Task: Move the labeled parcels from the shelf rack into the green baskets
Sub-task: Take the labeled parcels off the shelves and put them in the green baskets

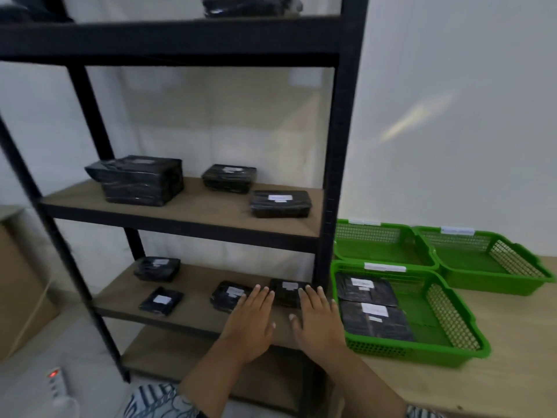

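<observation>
Parcel near right edge of shelf, flanked by left grip and right grip, both apart, holding nothing; likely staged for two-sided lift into green basket.

Left grip and right grip extend forward, fingers straight, palms down.

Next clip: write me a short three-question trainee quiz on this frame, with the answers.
1. True or false: the near green basket is empty.
2. How many parcels lie on the middle shelf?
3. The left hand and right hand, fingers straight, reach toward which lower shelf parcel? A leftmost, B rightmost, C rear.
Key: 1 false, two parcels lie in it; 2 three; 3 B.
</observation>
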`<state>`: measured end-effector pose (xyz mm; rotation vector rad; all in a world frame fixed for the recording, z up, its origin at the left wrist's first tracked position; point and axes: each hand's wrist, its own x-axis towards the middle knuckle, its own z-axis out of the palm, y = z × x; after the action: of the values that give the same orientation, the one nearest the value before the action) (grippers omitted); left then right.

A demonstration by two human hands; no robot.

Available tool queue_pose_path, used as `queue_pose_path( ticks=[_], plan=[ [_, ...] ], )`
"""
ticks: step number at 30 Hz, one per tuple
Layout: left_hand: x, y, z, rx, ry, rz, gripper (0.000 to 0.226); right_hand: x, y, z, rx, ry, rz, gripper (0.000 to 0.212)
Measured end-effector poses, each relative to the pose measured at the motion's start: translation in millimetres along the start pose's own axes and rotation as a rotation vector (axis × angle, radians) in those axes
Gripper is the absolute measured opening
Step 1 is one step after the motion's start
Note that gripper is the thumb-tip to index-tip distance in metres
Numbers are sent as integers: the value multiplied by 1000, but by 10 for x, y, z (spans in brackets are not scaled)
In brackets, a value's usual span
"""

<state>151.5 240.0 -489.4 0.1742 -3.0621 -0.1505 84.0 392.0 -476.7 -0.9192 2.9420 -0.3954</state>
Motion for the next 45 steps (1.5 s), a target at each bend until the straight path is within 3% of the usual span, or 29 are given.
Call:
queue_pose_path(
  ticks=[12, 25, 34, 40, 45],
  plan=[
    [-560, -1207, -1320, 95, 166, -122, 63, 252, -1769, -516, -46, 142, -145, 63],
    [183, -2240, -2669, 243, 412, -102, 61, 1436, -2703, -1598, -105, 357, -256, 63],
    [748, -2805, -3972, 226, 740, -15, 60, 2045, -3278, -2677, -196, 622, -384, 63],
    [1157, -3175, -4653, 249, 957, 134, 55, 2497, -3616, -3244, -300, 826, -361, 60],
    [1468, -3556, -5068, 181, 898, 135, 53, 2772, -3790, -3701, -287, 860, -242, 54]
  ],
)
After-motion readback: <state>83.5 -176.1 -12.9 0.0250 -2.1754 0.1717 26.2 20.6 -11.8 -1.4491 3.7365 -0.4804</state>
